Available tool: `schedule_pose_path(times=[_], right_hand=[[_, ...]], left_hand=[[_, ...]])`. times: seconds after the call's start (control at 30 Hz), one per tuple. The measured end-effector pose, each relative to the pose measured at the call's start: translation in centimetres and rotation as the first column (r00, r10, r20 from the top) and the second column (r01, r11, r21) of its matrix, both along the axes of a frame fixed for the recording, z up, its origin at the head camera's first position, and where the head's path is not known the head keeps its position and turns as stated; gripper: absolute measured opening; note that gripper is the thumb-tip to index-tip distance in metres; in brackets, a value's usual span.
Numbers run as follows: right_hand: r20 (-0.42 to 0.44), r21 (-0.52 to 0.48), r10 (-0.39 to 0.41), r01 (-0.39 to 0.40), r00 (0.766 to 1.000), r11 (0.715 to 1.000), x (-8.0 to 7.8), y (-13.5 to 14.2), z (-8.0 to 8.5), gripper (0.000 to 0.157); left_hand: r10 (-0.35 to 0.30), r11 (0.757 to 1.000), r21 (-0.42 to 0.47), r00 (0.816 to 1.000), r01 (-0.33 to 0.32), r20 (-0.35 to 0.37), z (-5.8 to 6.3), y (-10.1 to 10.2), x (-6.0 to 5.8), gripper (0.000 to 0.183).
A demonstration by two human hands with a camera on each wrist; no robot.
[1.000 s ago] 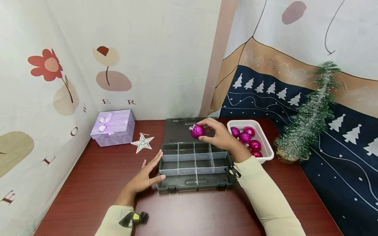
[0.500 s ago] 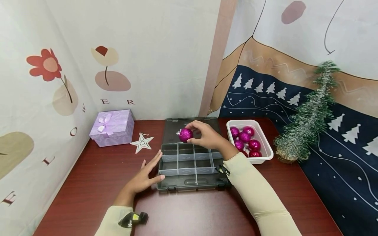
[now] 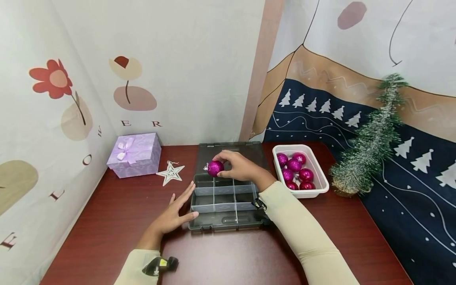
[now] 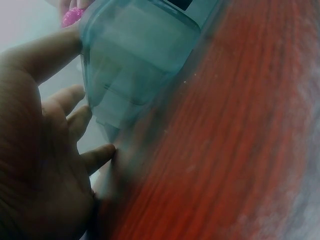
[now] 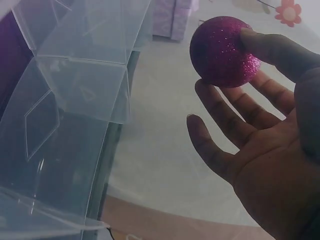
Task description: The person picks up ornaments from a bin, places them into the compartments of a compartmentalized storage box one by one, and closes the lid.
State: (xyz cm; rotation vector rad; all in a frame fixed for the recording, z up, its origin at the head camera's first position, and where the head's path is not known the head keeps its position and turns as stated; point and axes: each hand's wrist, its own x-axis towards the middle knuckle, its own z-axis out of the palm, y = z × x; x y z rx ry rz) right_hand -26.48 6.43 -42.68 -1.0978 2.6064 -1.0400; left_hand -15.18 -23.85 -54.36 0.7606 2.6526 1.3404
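My right hand (image 3: 236, 166) pinches a glittery magenta Christmas bauble (image 3: 215, 168) between thumb and fingers, over the far left compartments of a dark see-through divider box (image 3: 225, 217). In the right wrist view the bauble (image 5: 222, 52) sits against the fingertips, with the box's clear dividers (image 5: 82, 90) at left. My left hand (image 3: 174, 213) rests with fingers spread along the left wall of the box. In the left wrist view the thumb and fingertips of that hand (image 4: 50, 130) touch the box's side (image 4: 140, 55). The box's lid (image 3: 256, 152) lies folded back behind it.
A white tub (image 3: 322, 186) holding several magenta baubles (image 3: 294, 165) stands right of the box. Beyond it is a small tinsel tree (image 3: 374, 138). At left are a white star ornament (image 3: 170, 173) and a lilac gift box (image 3: 137, 154). Fabric-covered walls border the table (image 3: 107, 221).
My right hand has carried the bauble leftward and slightly down, from the box's right half to over its far left compartments. The left hand has stayed in place.
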Motion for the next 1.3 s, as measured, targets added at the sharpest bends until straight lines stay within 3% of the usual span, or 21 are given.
schedule_pose_path(times=[0.57,0.93,1.13,1.3], right_hand=[[0.008,0.071,0.072,-0.072,0.997,0.995,-0.8,-2.6,-0.6,0.046],[0.065,0.09,0.05,-0.056,0.997,0.994,-0.8,-3.9,-1.2,0.049],[0.037,0.133,0.048,-0.053,0.998,0.99,-0.7,-4.3,-1.7,0.043],[0.022,0.135,0.062,-0.064,0.998,0.989,-0.6,-4.4,-2.0,0.042]], left_hand=[[0.001,1.0,-0.011,1.0,-0.001,0.002,0.0,-0.1,-0.1,0.095],[-0.013,1.0,-0.012,1.0,0.013,-0.012,-0.1,-0.1,-0.1,0.091],[-0.029,0.999,-0.018,0.999,0.028,-0.028,-0.2,-0.2,-0.2,0.083],[-0.02,1.0,-0.023,1.0,0.019,-0.023,-0.2,-0.2,-0.2,0.088]])
